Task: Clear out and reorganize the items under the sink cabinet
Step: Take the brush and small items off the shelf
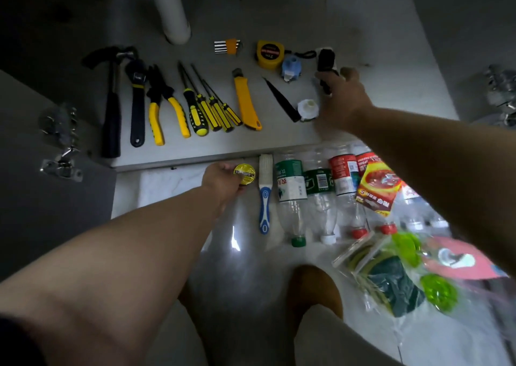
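Under-sink cabinet floor | left hand grips yellow tape roll at six o'clock | right hand clutches black object at two o'clock | best set down aligned with tool row.

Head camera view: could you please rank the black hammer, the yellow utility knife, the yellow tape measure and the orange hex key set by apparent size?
1. Black hammer, clearly largest.
2. Yellow utility knife.
3. Yellow tape measure.
4. Orange hex key set, smallest; it lies slightly farther away.
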`<state>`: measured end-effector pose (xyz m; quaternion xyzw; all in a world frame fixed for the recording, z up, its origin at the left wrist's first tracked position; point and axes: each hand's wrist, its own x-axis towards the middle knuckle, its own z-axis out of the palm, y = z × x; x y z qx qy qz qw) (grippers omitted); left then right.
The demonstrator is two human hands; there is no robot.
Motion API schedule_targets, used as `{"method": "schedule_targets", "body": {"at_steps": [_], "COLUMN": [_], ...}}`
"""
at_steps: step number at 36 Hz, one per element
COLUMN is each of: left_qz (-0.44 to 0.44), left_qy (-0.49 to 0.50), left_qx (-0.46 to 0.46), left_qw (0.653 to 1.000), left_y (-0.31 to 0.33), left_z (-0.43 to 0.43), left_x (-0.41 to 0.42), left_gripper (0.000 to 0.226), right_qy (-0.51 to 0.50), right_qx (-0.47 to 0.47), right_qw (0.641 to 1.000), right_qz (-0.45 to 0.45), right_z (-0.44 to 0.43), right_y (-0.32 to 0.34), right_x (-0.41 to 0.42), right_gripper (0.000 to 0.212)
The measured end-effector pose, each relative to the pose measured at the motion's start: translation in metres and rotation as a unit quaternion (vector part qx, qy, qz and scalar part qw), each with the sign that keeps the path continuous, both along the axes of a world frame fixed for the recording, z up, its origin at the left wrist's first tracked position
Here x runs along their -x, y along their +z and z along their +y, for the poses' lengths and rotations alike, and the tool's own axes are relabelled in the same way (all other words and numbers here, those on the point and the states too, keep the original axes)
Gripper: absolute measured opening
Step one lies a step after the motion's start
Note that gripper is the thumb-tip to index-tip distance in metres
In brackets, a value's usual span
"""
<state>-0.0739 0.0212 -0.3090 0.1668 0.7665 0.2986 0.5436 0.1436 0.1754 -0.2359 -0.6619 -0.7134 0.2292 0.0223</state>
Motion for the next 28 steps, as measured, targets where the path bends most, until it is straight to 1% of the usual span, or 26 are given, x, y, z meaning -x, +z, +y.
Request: {"method": "schedule_targets", "body": {"at_steps": [2, 3, 5, 8, 10, 12, 13, 15, 17, 19, 20, 22, 24, 25, 26, 28], "left_qz": [0.013, 0.014, 0.011, 0.017, 0.023, 0.026, 0.029, 0.045, 0.08, 0.084, 0.059, -0.062, -0.193, -0.232, -0.254, -0.247], "left_qy": [-0.004, -0.003, 0.005, 0.004, -0.005, -0.031, -0.045, -0.053, -0.071, -0.105, -0.109, -0.086, -0.087, -0.099, -0.103, -0.089], "left_qx": [0.002, 0.003, 0.011, 0.017, 0.02, 0.015, 0.012, 0.02, 0.041, 0.056, 0.059, 0.068, 0.073, 0.07, 0.064, 0.047], "left_qw": [1.0, 1.0, 1.0, 1.0, 1.0, 0.999, 0.999, 0.997, 0.993, 0.989, 0.991, 0.992, 0.975, 0.965, 0.959, 0.964], "left_y": [-0.006, -0.009, -0.012, -0.019, -0.024, -0.026, -0.028, -0.03, -0.024, -0.012, -0.005, 0.013, 0.029, 0.035, 0.039, 0.041], "left_z": [0.001, 0.001, 0.001, 0.0, 0.0, -0.001, -0.001, -0.005, -0.008, -0.01, -0.011, -0.015, -0.019, -0.021, -0.023, -0.024], "left_x": [0.002, 0.002, 0.004, 0.007, 0.01, 0.013, 0.014, 0.016, 0.017, 0.02, 0.02, 0.02, 0.019, 0.017, 0.016, 0.012], "left_gripper": [0.018, 0.016, 0.023, 0.031, 0.028, 0.023, 0.024, 0.024, 0.019, 0.01, 0.009, 0.024, 0.039, 0.041, 0.04, 0.029], "right_qy": [0.015, 0.018, 0.003, -0.067, -0.103, -0.118, -0.12, -0.114, -0.095, -0.07, -0.054, -0.021, 0.012, 0.03, 0.047, 0.074], "right_qx": [0.011, 0.014, 0.001, -0.058, -0.099, -0.14, -0.153, -0.156, -0.126, -0.083, -0.061, -0.004, 0.054, 0.074, 0.09, 0.124], "right_qw": [0.999, 0.998, 0.998, 0.996, 0.988, 0.978, 0.973, 0.966, 0.966, 0.97, 0.972, 0.973, 0.969, 0.967, 0.965, 0.961], "right_qz": [-0.041, -0.056, -0.061, 0.0, 0.05, 0.096, 0.122, 0.171, 0.204, 0.218, 0.222, 0.232, 0.24, 0.243, 0.243, 0.237], "right_z": [0.013, 0.015, 0.012, -0.012, -0.037, -0.064, -0.078, -0.108, -0.135, -0.156, -0.163, -0.171, -0.174, -0.174, -0.174, -0.174], "right_y": [-0.003, -0.004, -0.007, -0.011, -0.014, -0.017, -0.019, -0.021, -0.024, -0.028, -0.029, -0.029, -0.028, -0.028, -0.028, -0.028], "right_x": [-0.002, -0.003, -0.005, -0.012, -0.015, -0.017, -0.018, -0.017, -0.015, -0.008, -0.004, 0.006, 0.017, 0.022, 0.027, 0.035], "right_gripper": [0.06, 0.057, 0.052, 0.036, 0.024, 0.014, 0.012, 0.021, 0.024, 0.026, 0.027, 0.027, 0.021, 0.019, 0.017, 0.013]}}
